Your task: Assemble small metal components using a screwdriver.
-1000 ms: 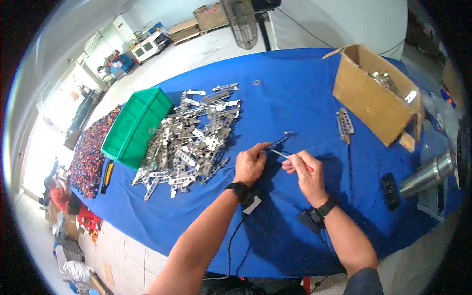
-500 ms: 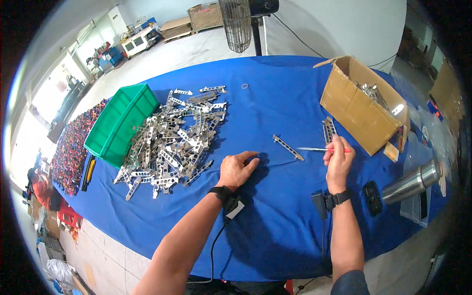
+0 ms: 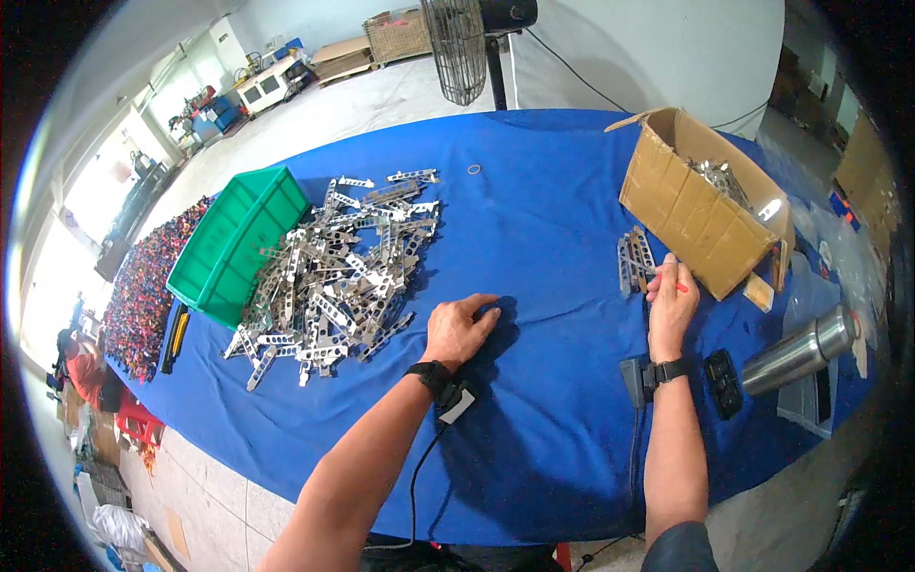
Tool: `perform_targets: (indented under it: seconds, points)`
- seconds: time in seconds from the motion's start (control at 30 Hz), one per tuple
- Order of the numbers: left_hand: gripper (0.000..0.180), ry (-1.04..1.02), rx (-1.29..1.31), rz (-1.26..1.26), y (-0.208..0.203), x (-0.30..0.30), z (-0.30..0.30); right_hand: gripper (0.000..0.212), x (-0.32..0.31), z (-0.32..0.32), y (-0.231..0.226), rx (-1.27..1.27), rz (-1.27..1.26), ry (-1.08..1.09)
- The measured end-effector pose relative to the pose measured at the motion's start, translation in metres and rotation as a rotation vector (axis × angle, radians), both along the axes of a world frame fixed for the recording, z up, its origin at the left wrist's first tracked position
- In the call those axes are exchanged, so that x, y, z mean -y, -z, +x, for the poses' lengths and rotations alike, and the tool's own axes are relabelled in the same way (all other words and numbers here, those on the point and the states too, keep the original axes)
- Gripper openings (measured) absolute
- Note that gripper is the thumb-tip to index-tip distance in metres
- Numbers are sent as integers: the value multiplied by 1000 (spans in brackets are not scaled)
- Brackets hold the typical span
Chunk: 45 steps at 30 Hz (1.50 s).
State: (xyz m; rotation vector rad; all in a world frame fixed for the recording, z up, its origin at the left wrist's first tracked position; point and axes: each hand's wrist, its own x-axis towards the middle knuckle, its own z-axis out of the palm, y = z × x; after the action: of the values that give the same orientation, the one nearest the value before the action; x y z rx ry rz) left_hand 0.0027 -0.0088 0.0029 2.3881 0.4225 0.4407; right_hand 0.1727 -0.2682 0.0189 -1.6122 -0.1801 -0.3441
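Since half a second ago, my right hand [image 3: 671, 303] has carried the metal strip over to the small stack of strips [image 3: 634, 261] beside the cardboard box [image 3: 696, 214]; the strip that lay alone on the cloth is gone from there. Nearest me, both forearms come up over the blue bench [image 3: 534, 419]. My left hand [image 3: 459, 327] lies flat on the cloth, fingers loosely spread, holding nothing. My right hand is curled around a thin red-tipped tool [image 3: 679, 286], fingertips touching the stack. Left of my left hand spreads the big pile of perforated strips [image 3: 334, 272], with a green bin [image 3: 233, 243] beyond it. A steel flask [image 3: 799, 351] lies at my right.
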Motion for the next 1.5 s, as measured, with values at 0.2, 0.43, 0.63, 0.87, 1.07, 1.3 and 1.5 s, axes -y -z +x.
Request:
perform_targets:
  seconds: [0.2, 0.43, 0.63, 0.87, 1.07, 1.3, 1.5]
  points:
    - [33, -5, 37, -15, 9, -12, -6, 38, -18, -8, -1, -1, 61, -87]
    - [26, -3, -8, -69, 0, -20, 2, 39, -16, -11, -1, -19, 63, -9]
    - [22, -247, 110, 522, -44, -70, 15, 37, -47, -48, -2, -198, 300, -314]
    - [61, -234, -348, 383, -45, -130, -7, 38, -60, -58, 9, -325, 286, -381]
    - [39, -244, -169, 486, -31, -106, -11, 38, -51, -54, 8, -290, 275, -384]
    - [28, -86, -63, 606, -29, -76, -43, 38, -56, -55, 9, -312, 262, -398]
    - [16, 166, 215, 797, -42, -58, -47, 38, -55, -57, 5, -305, 280, -401]
